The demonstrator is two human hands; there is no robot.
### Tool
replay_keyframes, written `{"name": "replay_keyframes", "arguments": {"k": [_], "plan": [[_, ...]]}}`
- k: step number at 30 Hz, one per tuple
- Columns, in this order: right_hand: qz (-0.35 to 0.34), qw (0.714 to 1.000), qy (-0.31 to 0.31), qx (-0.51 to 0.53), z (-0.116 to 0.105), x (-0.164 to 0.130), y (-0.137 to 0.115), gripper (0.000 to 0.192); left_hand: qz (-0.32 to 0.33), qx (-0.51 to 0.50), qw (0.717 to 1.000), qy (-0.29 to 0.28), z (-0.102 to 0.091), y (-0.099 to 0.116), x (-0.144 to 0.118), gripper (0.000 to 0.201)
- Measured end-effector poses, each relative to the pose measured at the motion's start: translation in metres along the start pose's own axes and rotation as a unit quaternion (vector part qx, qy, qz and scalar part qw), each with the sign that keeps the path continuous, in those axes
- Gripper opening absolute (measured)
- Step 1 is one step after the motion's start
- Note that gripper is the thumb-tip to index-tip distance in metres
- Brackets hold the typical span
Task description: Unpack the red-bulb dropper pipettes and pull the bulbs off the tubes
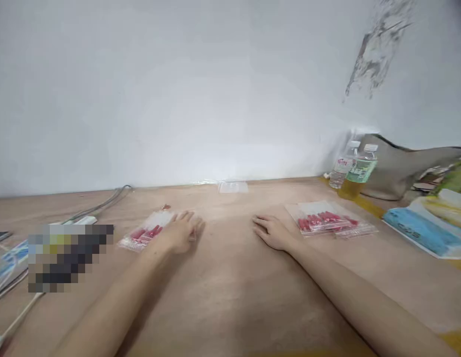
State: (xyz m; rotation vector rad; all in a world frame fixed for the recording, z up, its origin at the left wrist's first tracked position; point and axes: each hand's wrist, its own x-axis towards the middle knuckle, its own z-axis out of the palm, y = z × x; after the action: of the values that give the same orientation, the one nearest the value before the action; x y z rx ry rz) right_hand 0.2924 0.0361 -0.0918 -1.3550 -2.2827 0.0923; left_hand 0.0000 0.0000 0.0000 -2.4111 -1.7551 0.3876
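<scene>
My left hand [181, 230] lies palm down on the wooden table [230, 297], its fingers resting on the right end of a clear plastic bag with red pieces [146, 231]. My right hand [272, 231] lies flat on the bare wood with fingers apart and holds nothing. Just to its right sits a stack of clear bags with red pieces [329, 221], a small gap away from the hand. An empty clear bag [233, 187] lies at the back by the wall.
Two plastic bottles [354, 171] stand at the back right beside a grey bag [405, 168]. A blue packet [424, 230] and other packaging lie at the right edge. Grey cables [104, 202] and a blurred-out object [69, 255] occupy the left side.
</scene>
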Motion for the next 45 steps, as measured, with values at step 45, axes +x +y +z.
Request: {"name": "replay_keyframes", "arguments": {"k": [45], "plan": [[-0.103,0.982,0.159,0.014,-0.005,-0.006,-0.019,0.013,0.198,-0.384,0.844,0.318,0.044,0.102,0.065,0.020]]}}
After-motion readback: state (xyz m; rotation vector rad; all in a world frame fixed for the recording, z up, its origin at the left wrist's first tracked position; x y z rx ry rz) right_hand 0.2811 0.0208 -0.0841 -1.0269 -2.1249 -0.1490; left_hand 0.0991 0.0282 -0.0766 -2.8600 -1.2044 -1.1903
